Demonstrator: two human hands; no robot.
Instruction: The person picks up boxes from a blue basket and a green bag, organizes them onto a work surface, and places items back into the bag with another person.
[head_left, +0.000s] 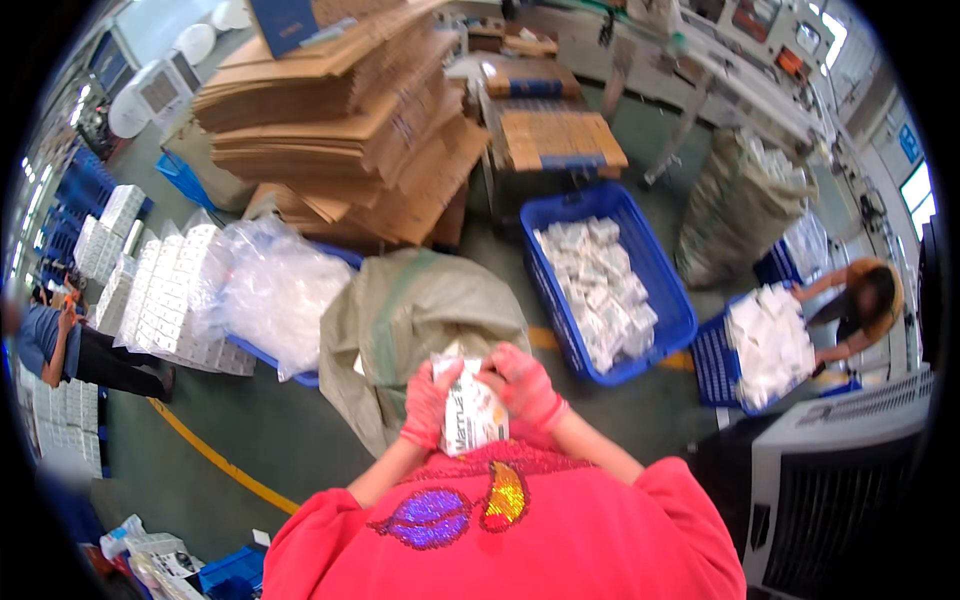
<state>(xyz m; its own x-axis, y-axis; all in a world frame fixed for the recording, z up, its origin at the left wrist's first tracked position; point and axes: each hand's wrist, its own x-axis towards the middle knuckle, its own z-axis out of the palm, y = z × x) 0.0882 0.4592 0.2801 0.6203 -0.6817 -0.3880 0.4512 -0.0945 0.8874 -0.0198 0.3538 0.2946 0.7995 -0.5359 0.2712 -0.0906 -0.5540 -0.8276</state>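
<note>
A white printed packet [474, 418] is upright in front of my chest, between my two hands. My left hand [426, 406], in a pink glove, is closed on its left edge. At the packet's upper right corner my right hand [522, 388], gloved the same way, has its fingers curled in a pinch. Just beyond both hands stands a large grey-green woven sack [425, 290] with its mouth slack. Some white pieces show at its opening, partly hidden by my hands.
A blue basket [680, 305] of white packets stands right of the sack, with another basket [712, 365] beside a crouching person [868, 295]. Flattened cardboard stacks [320, 140] rise behind. Clear plastic bags [285, 290] lie at left. A grey machine [840, 490] is near right.
</note>
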